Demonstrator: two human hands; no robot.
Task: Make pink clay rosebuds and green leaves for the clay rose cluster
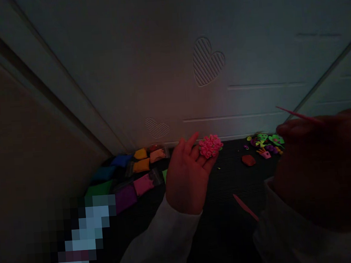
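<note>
My left hand (188,174) is raised near the middle with its palm turned up. A cluster of small pink clay flowers (210,146), with bits of green at its edge, rests on its fingers. On the right and close to the camera, my right hand (322,169) is closed on a thin pink pointed modelling tool (297,115), whose tip points left. Most of this hand is dark, so its finger details are hard to see. Between the hands a pink plastic clay knife (245,207) lies on the dark table.
Bags of coloured clay lie at the left, among them blue (122,160), pink (143,184) and purple (125,199). A reddish-brown lump (248,160) and several small colourful clay pieces (263,139) lie at the right. A white panel with hearts (208,61) stands behind the table.
</note>
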